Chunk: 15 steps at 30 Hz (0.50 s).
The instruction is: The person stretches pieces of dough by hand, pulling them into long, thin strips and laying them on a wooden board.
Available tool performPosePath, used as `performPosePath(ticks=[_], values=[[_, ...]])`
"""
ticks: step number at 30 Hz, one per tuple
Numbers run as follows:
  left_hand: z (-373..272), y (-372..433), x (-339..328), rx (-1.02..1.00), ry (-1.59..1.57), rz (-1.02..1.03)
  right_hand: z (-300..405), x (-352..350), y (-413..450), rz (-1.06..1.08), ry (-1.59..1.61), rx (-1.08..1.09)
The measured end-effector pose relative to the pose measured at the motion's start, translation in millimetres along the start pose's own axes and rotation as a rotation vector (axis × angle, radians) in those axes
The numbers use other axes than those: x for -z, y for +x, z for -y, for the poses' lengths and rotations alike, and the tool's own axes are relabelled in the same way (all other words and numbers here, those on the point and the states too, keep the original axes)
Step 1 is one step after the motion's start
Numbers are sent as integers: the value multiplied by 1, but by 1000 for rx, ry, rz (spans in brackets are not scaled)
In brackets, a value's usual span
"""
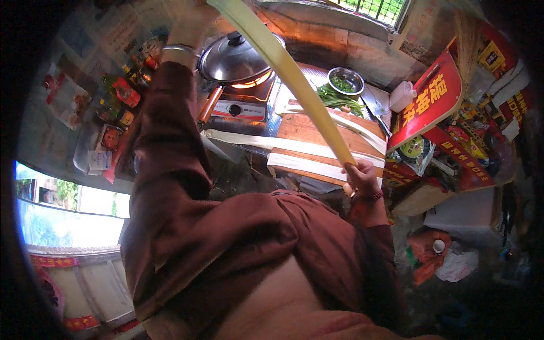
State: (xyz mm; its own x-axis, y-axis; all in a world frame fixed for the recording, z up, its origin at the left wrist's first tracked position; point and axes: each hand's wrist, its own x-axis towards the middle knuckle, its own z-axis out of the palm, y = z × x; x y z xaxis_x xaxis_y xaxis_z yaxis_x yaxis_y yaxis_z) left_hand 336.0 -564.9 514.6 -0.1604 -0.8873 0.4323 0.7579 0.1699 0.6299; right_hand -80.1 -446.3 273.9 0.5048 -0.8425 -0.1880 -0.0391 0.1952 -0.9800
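Observation:
A long, flat strip of dough (293,78) is stretched diagonally in front of me. My right hand (361,176) pinches its lower end above the right edge of a wooden cutting board (310,132). The raised left hand (193,19) is blurred at the top edge, near the strip's upper end; its fingers are hard to make out. More pale dough strips (306,163) lie across the board, one reaching left past its edge. Behind on the left, a lidded wok (236,57) with a wooden handle sits on a stove (242,111) whose burner glows orange.
Chopped greens fill a metal bowl (346,81), with long green stalks (340,100) beside it. A cleaver (372,102) lies at the board's back right. Bottles (127,117) stand left of my sleeve. A red printed panel (427,102) rises on the right.

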Motion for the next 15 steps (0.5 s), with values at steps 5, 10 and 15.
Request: performPosePath(ticks=[5,10,15], values=[[-52,8,46,-91,61,-368,-27,43,-24,-170,-201,-9],[-39,7,102,-110,17,-252,-26,18,-8,-172,-132,119],[-103,-11,80,-216,-23,-473,-39,55,-42,-149,-235,64]])
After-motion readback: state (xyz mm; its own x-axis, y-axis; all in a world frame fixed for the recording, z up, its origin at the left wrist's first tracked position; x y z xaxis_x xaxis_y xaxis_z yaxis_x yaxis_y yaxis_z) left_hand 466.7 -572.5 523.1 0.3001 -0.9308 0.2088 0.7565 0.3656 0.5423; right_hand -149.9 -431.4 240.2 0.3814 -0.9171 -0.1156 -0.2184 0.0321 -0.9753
